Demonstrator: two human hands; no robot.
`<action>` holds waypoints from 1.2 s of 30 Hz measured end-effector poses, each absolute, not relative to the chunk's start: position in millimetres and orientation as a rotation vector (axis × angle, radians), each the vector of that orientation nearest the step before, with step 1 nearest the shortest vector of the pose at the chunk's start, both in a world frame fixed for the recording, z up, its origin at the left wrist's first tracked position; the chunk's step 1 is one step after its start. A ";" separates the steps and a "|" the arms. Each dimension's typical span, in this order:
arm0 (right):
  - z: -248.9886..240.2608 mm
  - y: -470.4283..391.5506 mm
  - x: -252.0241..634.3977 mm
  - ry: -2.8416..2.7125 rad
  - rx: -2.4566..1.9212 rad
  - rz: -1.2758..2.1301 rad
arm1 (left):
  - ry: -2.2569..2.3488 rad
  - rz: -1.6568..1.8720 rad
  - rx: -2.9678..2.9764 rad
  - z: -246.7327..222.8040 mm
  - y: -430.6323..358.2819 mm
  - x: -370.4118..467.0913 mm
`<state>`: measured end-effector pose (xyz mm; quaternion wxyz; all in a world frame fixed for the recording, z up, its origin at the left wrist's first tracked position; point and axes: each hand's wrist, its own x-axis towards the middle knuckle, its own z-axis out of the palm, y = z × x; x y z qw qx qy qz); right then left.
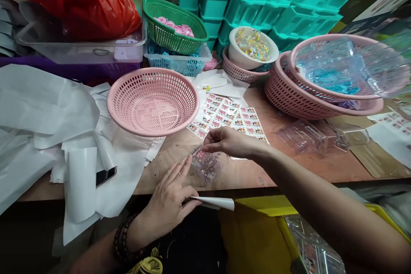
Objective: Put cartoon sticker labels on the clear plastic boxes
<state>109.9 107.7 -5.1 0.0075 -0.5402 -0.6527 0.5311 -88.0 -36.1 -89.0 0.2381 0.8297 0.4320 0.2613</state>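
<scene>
- Evidently both hands are busy at a small clear case (208, 168), which lies on the worktop (244, 177) near its front edge, with a pink print (200, 154) on its upper part.
- The left hand (170, 190) holds a curled white sheet (218, 202) between thumb and forefinger, while its other fingertips reach the left edge of the case.
- The right hand (221, 140) has thumb and fingers drawn narrow over the print; whether they pinch something or only press, I cannot tell.
- For a neat result, I would steady the case with the left fingertips, keep the print square, and smooth it from the middle outward.
- Light pressure seems wise, as thin plastic may flex or slide; the curled sheet is best kept off the print.
- Just beyond the right hand, sticker sheets (248, 120) overlap, partly hidden by it.
- Farther back stands a pink basket (154, 109); loose white papers (45, 98) crowd the left side, partly covering a phone (105, 176).
- At the right, clear plastic pieces (308, 137) lie beside stacked pink baskets (289, 98), and the right forearm (308, 180) crosses in front of part of the worktop.
</scene>
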 end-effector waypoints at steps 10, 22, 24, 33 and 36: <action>-3.0 113.4 104.7 -2.208 -1.733 1.590 | 1.175 0.699 2.296 -94.2 -35.6 -87.2; -1.7 115.6 99.7 -2.300 -1.773 1.505 | 1.165 0.702 2.294 -92.2 -34.2 -86.6; -1.6 115.8 99.2 -2.312 -1.775 1.498 | 1.162 0.713 2.293 -92.6 -34.2 -86.6; 3.5 115.0 94.9 -2.335 -1.851 1.444 | 1.164 0.740 2.306 -92.2 -35.6 -86.1; 5.1 113.8 92.7 -2.359 -1.867 1.419 | 1.208 0.769 2.319 -92.2 -37.3 -81.5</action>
